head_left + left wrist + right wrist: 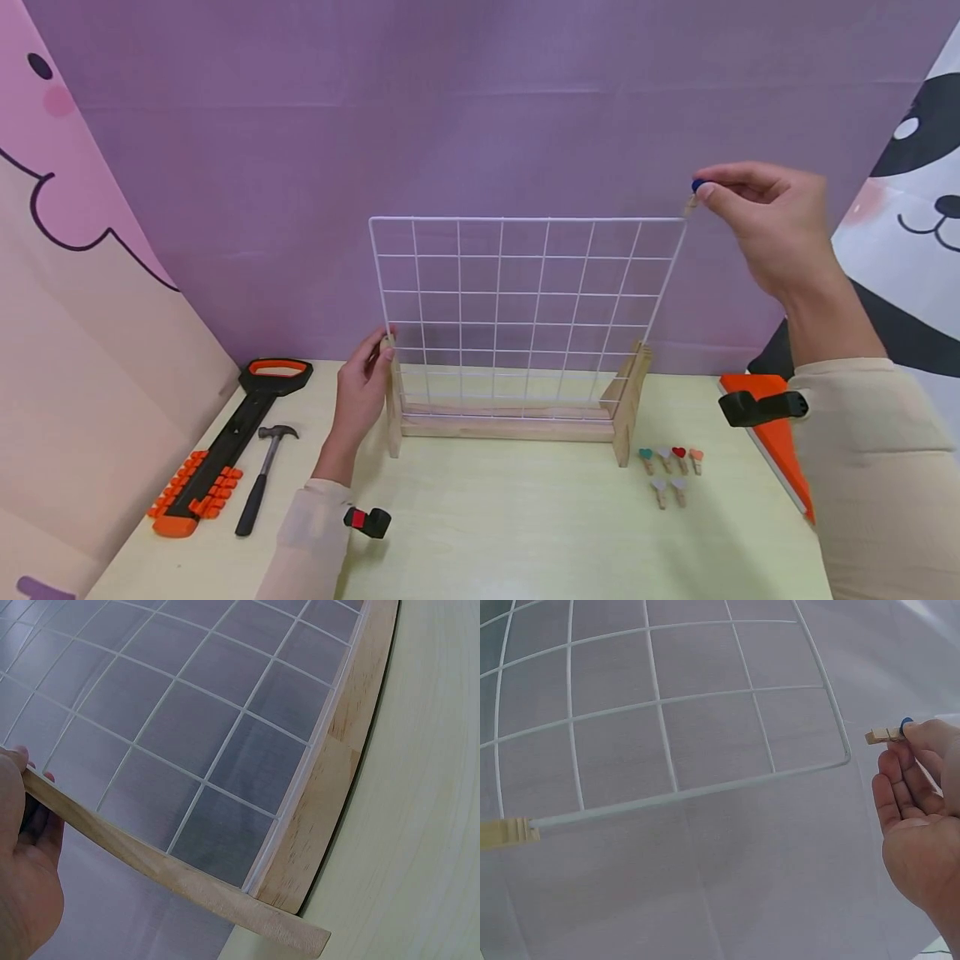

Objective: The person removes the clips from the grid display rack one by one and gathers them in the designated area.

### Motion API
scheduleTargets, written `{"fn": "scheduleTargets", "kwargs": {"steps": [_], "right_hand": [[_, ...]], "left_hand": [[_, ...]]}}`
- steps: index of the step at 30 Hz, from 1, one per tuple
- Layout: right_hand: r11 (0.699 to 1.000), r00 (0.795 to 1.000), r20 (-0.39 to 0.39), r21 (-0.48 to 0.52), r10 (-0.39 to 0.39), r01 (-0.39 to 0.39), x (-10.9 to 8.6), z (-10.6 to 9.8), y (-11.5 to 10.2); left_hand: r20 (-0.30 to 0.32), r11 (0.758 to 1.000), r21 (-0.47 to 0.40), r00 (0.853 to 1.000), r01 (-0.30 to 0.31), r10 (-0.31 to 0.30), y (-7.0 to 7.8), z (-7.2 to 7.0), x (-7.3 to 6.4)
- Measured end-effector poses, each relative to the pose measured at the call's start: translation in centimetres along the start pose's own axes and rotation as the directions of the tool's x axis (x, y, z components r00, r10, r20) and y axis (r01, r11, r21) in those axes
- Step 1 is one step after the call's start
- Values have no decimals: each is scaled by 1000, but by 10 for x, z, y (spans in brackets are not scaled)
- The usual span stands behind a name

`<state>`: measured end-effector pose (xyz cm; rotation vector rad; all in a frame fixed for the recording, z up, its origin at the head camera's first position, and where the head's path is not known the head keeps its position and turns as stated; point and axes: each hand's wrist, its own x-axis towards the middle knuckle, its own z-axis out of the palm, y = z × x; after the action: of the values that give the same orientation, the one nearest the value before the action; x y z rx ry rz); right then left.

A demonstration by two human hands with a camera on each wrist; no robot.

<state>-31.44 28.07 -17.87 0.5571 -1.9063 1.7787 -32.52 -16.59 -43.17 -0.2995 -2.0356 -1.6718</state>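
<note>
The right hand (772, 221) pinches a small wooden clothespin (883, 735) with a blue top, just beside the top right corner of the white wire grid (517, 308). The pin lies sideways, tip toward the grid. The left hand (362, 387) grips the wooden stand (187, 877). Only the head view shows six more pins (670, 471) on the table (525, 525).

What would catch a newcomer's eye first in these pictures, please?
The white wire grid panel stands upright in its wooden stand mid-table. The right hand pinches a small blue-topped clothespin beside its top right corner, while the left hand holds the stand's left post.
</note>
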Motion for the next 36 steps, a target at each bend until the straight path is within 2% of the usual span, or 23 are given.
{"fn": "scheduleTargets", "kwargs": {"steps": [3, 6, 10, 13, 24, 32, 36], "right_hand": [[1000, 1000, -4, -23, 7, -7, -4, -4, 0], [995, 1000, -15, -101, 24, -25, -10, -7, 0], [959, 999, -23, -279, 40, -44, -18, -11, -1], [930, 999, -23, -364, 44, -49, -25, -15, -1], [880, 996, -24, -468, 80, -82, -54, -28, 13], [840, 992, -12, -531, 127, -114, -77, -41, 34], [833, 988, 13, -540, 151, -120, -89, -45, 46]], "left_hand": [[0, 1000, 6, 1000, 3, -3, 0, 0, 0], [-4, 1000, 18, 1000, 2, -2, -1, 0, 0], [-5, 1000, 18, 1000, -5, 5, -1, 0, 0], [-4, 1000, 8, 1000, -5, 5, -1, 0, 0], [3, 1000, -15, 1000, -9, 9, 0, 0, 0], [3, 1000, -18, 1000, -18, 18, -1, 2, 1], [0, 1000, -15, 1000, -14, 14, -1, 3, 2]]}}
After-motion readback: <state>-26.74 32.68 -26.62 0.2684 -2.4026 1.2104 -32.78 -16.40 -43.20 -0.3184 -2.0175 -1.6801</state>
